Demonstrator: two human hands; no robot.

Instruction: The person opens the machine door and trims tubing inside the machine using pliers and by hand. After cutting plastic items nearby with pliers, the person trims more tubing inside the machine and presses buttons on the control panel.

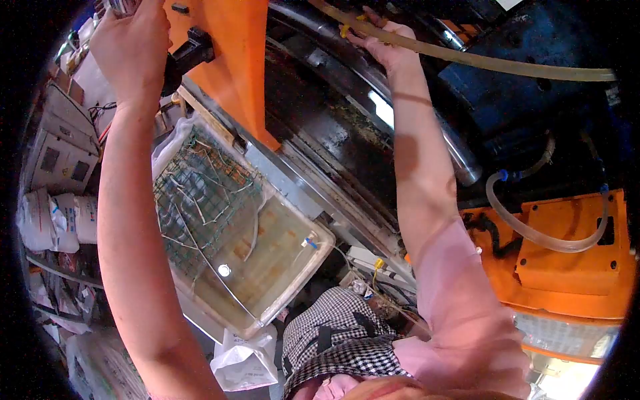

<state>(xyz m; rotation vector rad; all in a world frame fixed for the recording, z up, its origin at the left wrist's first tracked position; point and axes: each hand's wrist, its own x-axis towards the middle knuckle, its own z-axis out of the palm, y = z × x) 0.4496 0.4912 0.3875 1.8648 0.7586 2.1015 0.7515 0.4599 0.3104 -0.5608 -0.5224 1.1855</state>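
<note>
My left hand is raised at the upper left, its fingers curled closed near a shiny metal piece at the frame's top edge; what it grips is unclear. Beside it, a black handle sits on an orange panel. My right hand reaches into the dark machine at the top centre, fingers apart, close to small yellow bits. A translucent hose crosses in front of its fingers and hides part of them.
Below the orange panel lies a white tub of murky liquid with green netting. A polished metal rod runs beside my right arm. An orange cover and a curved hose are at right, a white bag at the bottom.
</note>
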